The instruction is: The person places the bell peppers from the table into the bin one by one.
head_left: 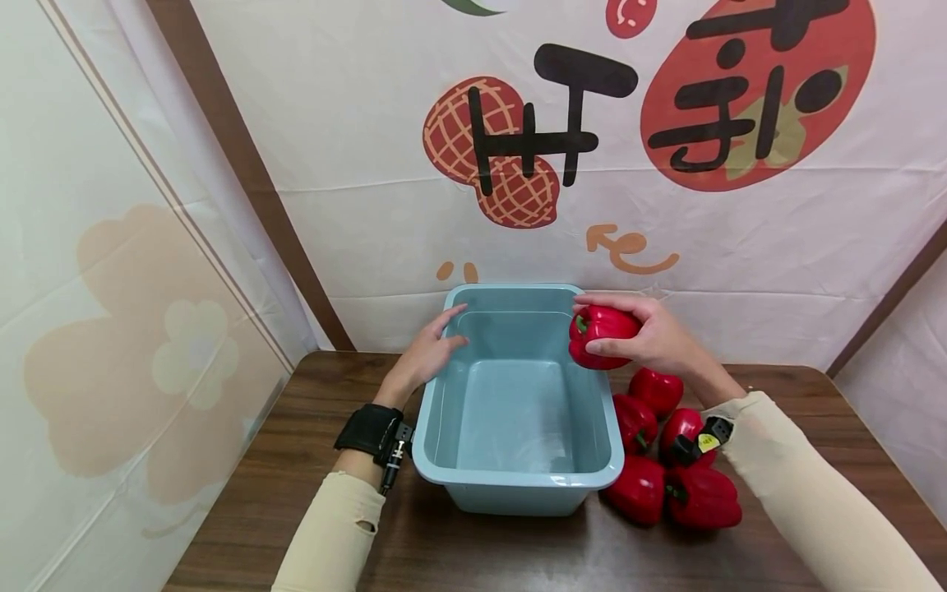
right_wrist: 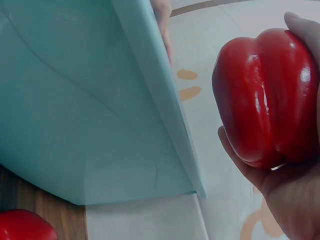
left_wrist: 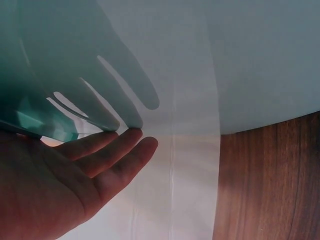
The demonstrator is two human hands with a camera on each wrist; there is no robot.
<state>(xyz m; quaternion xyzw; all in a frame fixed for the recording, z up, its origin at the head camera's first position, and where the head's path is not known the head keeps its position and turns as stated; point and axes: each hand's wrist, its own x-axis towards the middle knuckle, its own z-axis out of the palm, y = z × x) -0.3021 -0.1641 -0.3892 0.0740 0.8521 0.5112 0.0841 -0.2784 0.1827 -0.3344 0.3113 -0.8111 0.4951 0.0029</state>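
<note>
A pale blue plastic basin [head_left: 518,419] stands on the table with nothing lying on its floor. My right hand [head_left: 654,337] grips a red bell pepper [head_left: 602,335] above the basin's right rim near the back; its green stem faces left. In the right wrist view, fingers and thumb wrap the pepper [right_wrist: 267,97] beside the basin's outer wall [right_wrist: 100,110]. My left hand [head_left: 425,353] rests at the basin's left rim, thumb and forefinger reaching over it. The left wrist view shows the other fingers [left_wrist: 125,160] fairly straight, close against the outer wall.
Several more red bell peppers [head_left: 638,489] lie in a cluster on the brown wooden table [head_left: 584,559], right of the basin and partly under the right forearm. A printed white cloth [head_left: 355,230] hangs behind the table, and another covers the left side.
</note>
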